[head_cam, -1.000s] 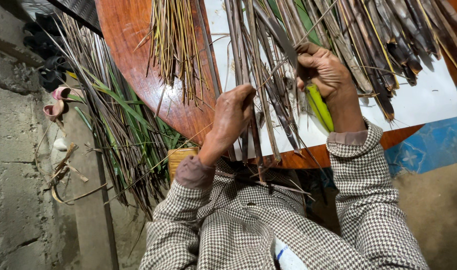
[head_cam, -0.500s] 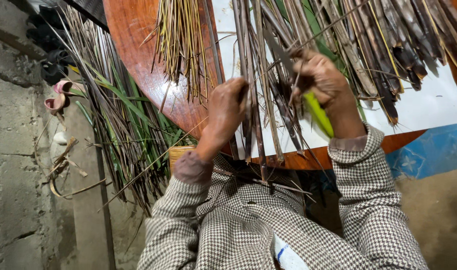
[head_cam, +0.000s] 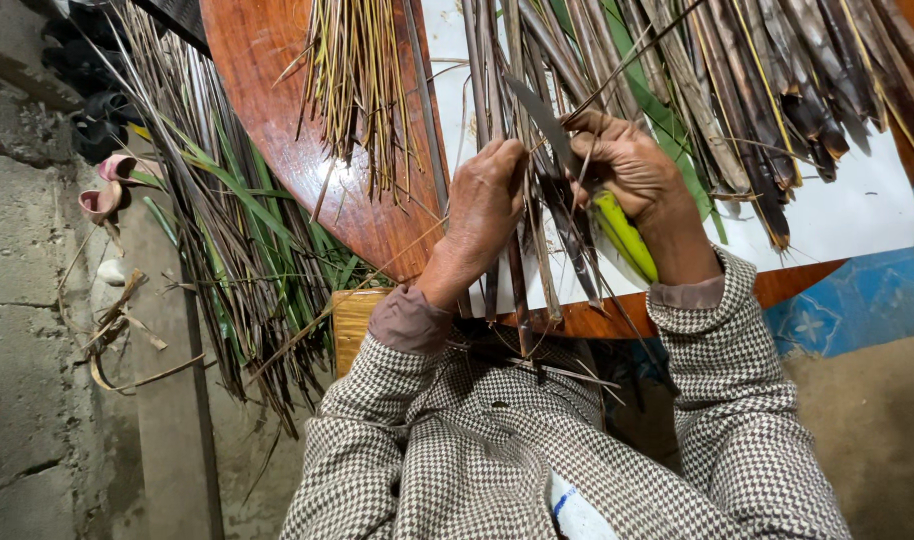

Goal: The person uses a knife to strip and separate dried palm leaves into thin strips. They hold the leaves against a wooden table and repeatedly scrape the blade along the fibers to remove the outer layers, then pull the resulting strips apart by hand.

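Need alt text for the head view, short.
A person's right hand holds a knife with a yellow-green handle against a dark leaf strip pinned by the left hand, over a round wooden table covered in dried strips.

Your right hand has its grip closed around a knife with a yellow-green handle, the grey blade angled up and away from you. Just left of that knife, your left hand pinches a dark, dry leaf strip that runs off the near edge of the round wooden worktop. Right of the knife, a heap of brown leaf strips lies on a white sheet. Far left of the knife, green and brown fronds hang to the floor.
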